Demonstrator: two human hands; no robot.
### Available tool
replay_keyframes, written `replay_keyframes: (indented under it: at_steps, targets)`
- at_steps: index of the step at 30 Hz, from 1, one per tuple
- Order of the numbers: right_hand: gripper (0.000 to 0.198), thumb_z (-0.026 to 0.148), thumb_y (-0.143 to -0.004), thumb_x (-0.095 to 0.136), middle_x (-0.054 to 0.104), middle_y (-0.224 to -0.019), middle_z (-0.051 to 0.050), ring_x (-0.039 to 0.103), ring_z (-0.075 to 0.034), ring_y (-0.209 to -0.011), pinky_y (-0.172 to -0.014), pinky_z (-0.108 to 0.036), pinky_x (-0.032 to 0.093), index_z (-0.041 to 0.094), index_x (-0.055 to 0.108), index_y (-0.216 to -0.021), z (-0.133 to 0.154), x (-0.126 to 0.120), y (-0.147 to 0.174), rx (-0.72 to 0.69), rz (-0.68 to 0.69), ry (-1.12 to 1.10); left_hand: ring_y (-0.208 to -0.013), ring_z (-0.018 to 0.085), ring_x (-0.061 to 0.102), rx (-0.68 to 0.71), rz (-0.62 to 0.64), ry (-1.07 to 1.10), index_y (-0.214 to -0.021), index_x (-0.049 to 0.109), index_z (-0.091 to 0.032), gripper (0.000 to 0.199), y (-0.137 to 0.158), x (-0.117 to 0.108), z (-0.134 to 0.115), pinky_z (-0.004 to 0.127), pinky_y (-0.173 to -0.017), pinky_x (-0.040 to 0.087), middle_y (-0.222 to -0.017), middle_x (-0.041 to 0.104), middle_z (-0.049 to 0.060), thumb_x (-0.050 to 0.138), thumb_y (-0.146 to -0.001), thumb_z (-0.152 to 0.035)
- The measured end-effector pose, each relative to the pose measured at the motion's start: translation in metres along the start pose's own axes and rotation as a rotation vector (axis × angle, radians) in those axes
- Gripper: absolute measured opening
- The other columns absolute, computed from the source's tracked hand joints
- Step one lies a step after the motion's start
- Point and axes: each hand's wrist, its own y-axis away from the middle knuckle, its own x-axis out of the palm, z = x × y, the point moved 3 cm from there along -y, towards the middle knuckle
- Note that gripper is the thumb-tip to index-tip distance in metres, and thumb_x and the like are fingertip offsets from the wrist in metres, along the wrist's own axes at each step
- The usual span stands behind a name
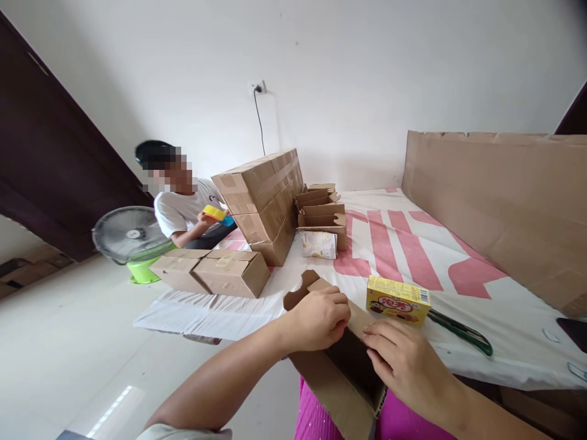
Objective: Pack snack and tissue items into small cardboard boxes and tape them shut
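The yellow box (397,302) carries large red characters, apparently 泡芙, on its front panel. Smaller print beside the barcode (424,296) is illegible. Print on the white packet (318,244) is illegible.

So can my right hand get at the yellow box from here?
Likely yes: your right hand, on the open carton, is close to the yellow box, with nothing apparent between them.

We grip an open cardboard box (337,386) with our left hand (318,321), right hand (401,354) at its rim, near a yellow carton (398,299)
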Motion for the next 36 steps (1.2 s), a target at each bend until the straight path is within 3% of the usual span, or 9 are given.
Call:
replay_keyframes:
  at_steps: [8,17,21,25,29,31,33,36]
  targets:
    - [0.024,0.003,-0.085,0.049,0.069,-0.09,-0.004,0.064,-0.017,-0.081,-0.075,-0.031,0.055,0.018,0.067,-0.093,0.003,0.002,0.0,-0.026,0.005,0.023,-0.084,0.018,0.053,0.006,0.128,-0.048,-0.082,0.055,-0.018,0.009,-0.003,0.001,0.003,0.028,-0.072,0.043,-0.087,0.06,0.005,0.047,-0.084,-0.014]
    - [0.027,0.002,-0.087,0.046,0.069,-0.081,-0.004,0.064,-0.015,-0.075,-0.072,-0.027,0.056,0.017,0.068,-0.087,0.008,-0.001,-0.006,-0.059,0.021,0.072,-0.082,0.019,0.054,-0.055,0.141,-0.003,-0.078,0.053,-0.018,0.005,-0.008,0.007,0.01,0.028,-0.071,0.044,-0.085,0.058,0.005,0.051,-0.082,-0.015]
    - [0.026,0.003,-0.088,0.046,0.069,-0.079,-0.004,0.065,-0.015,-0.075,-0.072,-0.027,0.055,0.017,0.068,-0.085,0.01,-0.001,-0.007,-0.08,0.023,0.082,-0.081,0.017,0.056,-0.141,0.125,0.13,-0.08,0.055,-0.018,0.008,-0.008,0.005,0.02,0.028,-0.077,0.045,-0.084,0.06,0.004,0.05,-0.085,-0.015]
    - [0.025,0.003,-0.087,0.047,0.069,-0.082,-0.004,0.065,-0.015,-0.076,-0.073,-0.028,0.055,0.017,0.067,-0.086,0.01,-0.001,-0.006,-0.072,0.029,0.089,-0.081,0.015,0.057,-0.133,0.126,0.299,-0.083,0.059,-0.018,0.015,-0.005,-0.001,0.024,0.026,-0.078,0.046,-0.085,0.061,0.003,0.046,-0.09,-0.017]
    - [0.024,0.002,-0.085,0.049,0.069,-0.083,-0.004,0.065,-0.016,-0.077,-0.072,-0.028,0.055,0.018,0.067,-0.086,0.009,-0.001,-0.006,-0.055,0.048,0.08,-0.088,0.019,0.056,-0.11,0.097,0.24,-0.088,0.061,-0.018,0.019,-0.003,-0.002,0.014,0.029,-0.079,0.045,-0.088,0.061,0.003,0.068,-0.081,-0.036]
    - [0.024,0.002,-0.084,0.05,0.069,-0.081,-0.004,0.064,-0.016,-0.076,-0.072,-0.028,0.054,0.019,0.067,-0.085,0.01,-0.001,-0.006,-0.052,0.062,0.086,-0.09,0.02,0.056,-0.111,0.094,0.207,-0.086,0.062,-0.019,0.017,-0.003,0.0,0.008,0.028,-0.076,0.045,-0.09,0.061,0.003,0.071,-0.079,-0.032]
    - [0.024,0.002,-0.084,0.05,0.068,-0.081,-0.003,0.064,-0.016,-0.076,-0.072,-0.028,0.054,0.019,0.067,-0.086,0.011,-0.001,-0.006,-0.062,0.06,0.09,-0.089,0.018,0.056,-0.118,0.093,0.201,-0.082,0.063,-0.019,0.001,-0.002,0.003,0.004,0.026,-0.074,0.044,-0.09,0.061,0.003,0.063,-0.082,-0.02]
    - [0.024,0.002,-0.084,0.051,0.068,-0.081,-0.003,0.064,-0.016,-0.076,-0.072,-0.028,0.054,0.019,0.068,-0.088,0.012,0.0,-0.005,-0.068,0.055,0.087,-0.085,0.016,0.056,-0.148,0.083,0.188,-0.076,0.06,-0.018,0.008,-0.001,0.004,0.004,0.025,-0.074,0.045,-0.089,0.06,0.004,0.056,-0.078,-0.012]
